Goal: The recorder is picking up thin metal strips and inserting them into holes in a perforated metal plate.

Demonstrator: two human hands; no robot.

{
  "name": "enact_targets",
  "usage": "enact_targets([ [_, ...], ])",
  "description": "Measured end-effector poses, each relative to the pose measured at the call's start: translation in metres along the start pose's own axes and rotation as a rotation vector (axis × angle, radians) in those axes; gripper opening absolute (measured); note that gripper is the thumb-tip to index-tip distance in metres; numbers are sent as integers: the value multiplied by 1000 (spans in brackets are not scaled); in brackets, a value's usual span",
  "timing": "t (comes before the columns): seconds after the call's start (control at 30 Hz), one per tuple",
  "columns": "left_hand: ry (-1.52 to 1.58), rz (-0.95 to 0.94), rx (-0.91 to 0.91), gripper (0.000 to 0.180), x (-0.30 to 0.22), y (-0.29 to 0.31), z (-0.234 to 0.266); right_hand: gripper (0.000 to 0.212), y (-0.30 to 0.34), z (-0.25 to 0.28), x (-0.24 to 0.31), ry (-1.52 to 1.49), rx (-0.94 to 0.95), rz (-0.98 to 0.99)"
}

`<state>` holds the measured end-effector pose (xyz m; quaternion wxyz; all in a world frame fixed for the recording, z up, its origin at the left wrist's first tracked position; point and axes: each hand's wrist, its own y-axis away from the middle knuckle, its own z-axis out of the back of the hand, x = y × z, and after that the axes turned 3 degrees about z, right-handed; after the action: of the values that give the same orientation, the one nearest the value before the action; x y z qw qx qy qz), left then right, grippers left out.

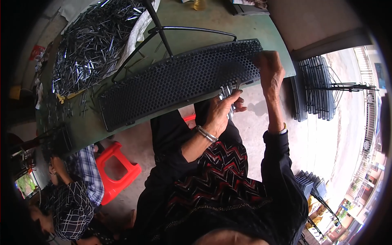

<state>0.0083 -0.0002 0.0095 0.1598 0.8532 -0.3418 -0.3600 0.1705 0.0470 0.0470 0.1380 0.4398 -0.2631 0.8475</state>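
Head view shows a long black panel (179,78) densely perforated with small holes.

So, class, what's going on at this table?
The person's left hand holds some metal strips near the front edge of a black perforated panel on a green table. The right hand, blurred, is at the panel's right end; its grip is unclear. A heap of strips lies beyond, to the left.
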Motion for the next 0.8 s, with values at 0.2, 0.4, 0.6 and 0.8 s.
enact_targets([
  [0.2, 21, 28, 20, 18, 4, -2, 9, 9, -2, -8, -9, 54, -1, 71],
  [0.4, 25, 19, 2, 14, 3, 0, 10, 10, -4, -9, -9, 22, 44, 42],
  [0.6, 21, -4, 0, 8, 1, 2, 5, 11, -11, -14, -20, 302, 85, 200],
  [0.8, 13, 10, 30, 14, 0, 2, 10, 12, -3, -20, -22, 397, -6, 322],
])
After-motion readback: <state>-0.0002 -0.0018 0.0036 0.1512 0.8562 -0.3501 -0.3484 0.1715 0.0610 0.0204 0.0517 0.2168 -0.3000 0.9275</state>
